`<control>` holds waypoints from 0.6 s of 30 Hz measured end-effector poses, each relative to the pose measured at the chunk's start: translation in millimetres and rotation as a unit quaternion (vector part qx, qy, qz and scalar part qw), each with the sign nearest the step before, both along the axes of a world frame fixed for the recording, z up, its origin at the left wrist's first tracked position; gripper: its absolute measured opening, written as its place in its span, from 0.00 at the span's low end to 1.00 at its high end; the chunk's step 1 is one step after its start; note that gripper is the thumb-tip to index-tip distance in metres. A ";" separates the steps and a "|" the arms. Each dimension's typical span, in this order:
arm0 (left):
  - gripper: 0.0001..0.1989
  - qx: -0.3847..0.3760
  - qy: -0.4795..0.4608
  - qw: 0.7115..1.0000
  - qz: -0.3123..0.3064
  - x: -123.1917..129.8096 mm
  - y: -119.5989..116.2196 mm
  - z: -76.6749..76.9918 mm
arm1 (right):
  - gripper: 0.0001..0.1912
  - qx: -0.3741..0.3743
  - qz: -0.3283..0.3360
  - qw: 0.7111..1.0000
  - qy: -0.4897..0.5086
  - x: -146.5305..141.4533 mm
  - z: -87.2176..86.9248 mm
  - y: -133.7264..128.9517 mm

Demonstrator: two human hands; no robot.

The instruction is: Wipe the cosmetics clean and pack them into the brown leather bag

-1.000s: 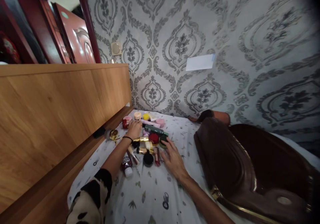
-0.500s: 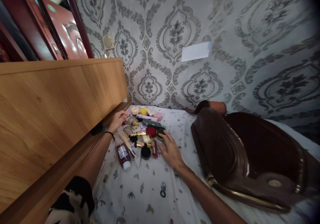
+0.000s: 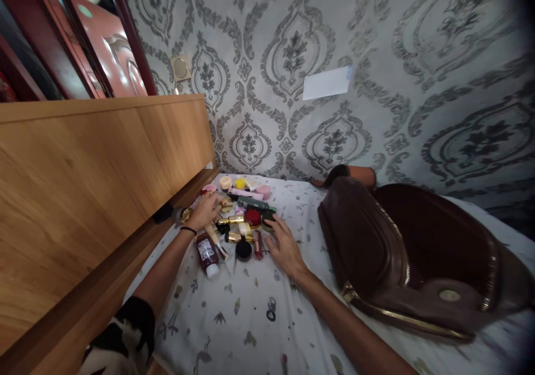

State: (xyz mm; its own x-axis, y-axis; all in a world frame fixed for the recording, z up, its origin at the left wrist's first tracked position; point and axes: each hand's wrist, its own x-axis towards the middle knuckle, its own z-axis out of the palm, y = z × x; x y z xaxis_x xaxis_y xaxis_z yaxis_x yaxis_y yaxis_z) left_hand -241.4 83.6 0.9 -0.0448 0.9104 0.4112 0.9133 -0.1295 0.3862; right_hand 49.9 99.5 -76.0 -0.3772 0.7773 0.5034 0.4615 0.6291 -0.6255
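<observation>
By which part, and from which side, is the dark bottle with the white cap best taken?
By the bottle's body, just behind the white cap, probably from the near side: it lies on the sheet, cap end pointing toward the camera.

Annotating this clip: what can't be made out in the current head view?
All head view:
- Whatever lies under the left hand: covered by it.
- Part of the green jar: behind the right hand.
- Dark bottle print: too small.
- Patterned sleeve: cut off by the bottom edge.
</observation>
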 end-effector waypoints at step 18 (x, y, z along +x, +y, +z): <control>0.17 -0.099 -0.028 0.989 0.107 1.3 45.5 -5.5 | 0.23 -0.004 -0.001 1.000 0.005 0.9 0.4 -1.1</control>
State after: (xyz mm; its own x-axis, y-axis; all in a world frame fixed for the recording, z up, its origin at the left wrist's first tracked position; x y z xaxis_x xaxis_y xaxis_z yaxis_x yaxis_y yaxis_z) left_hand -240.1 129.1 -4.6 -0.2630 0.9399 0.2180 0.8882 0.1476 0.4351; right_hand 50.8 98.5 -75.6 -0.3703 0.7822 0.5010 0.4562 0.6230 -0.6354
